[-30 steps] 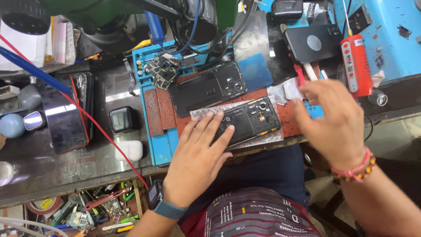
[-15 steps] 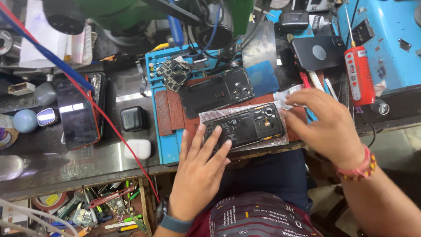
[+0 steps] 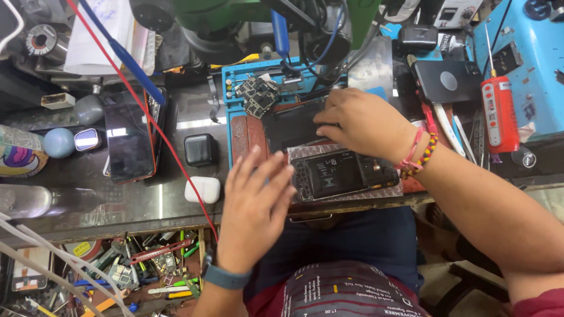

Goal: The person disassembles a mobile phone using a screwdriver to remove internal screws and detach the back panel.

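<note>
A dark workbench (image 3: 158, 202) (cluttered) bears a blue mat (image 3: 235, 88), smartphone (image 3: 129, 138), white case (image 3: 202, 189).

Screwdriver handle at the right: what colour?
Red, with a white label; the screwdriver shows in the head view, lying on the blue box.

Left hand (image 3: 255, 202) beside opened phone (image 3: 343, 174), right hand (image 3: 361, 120) above

Left hand (image 3: 255, 205) flat, fingers (image 3: 271, 173) spread; right hand (image 3: 364, 120) seemingly pressing down.
</note>
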